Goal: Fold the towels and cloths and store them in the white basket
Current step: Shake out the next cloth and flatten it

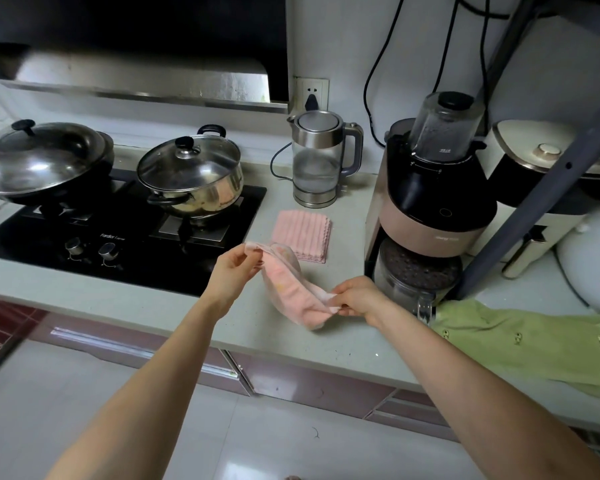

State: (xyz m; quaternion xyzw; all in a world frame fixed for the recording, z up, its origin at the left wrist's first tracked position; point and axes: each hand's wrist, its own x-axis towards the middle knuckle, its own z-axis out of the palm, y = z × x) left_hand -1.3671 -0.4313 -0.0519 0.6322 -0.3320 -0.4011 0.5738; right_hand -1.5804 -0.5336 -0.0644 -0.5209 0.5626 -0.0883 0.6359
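Two bare forearms reach in from the bottom edge. Left hand (234,271): fingers pinch one end of a pink cloth (291,289), held above the counter. Right hand (357,296): fingertips pinch the cloth's other end, lower and nearer the counter edge; the cloth sags between them.

Surface: pale grey-green countertop (84,299), dark red cabinet fronts below, glossy white floor tiles (84,410).
- Folded pink towel (302,235), flat on the counter just behind the held cloth.
- Green towel (527,344), spread at right, running out of view.
- Black gas hob (118,237) with lidded wok (42,157) and steel pot (191,174).
- Glass kettle (317,157), beside a wall socket (311,95).
- Pink-and-black blender machine (430,202).

Obscured: a grey shelf strut (534,209) crosses a cream appliance (534,161) at right; range hood (136,77) interior dark.
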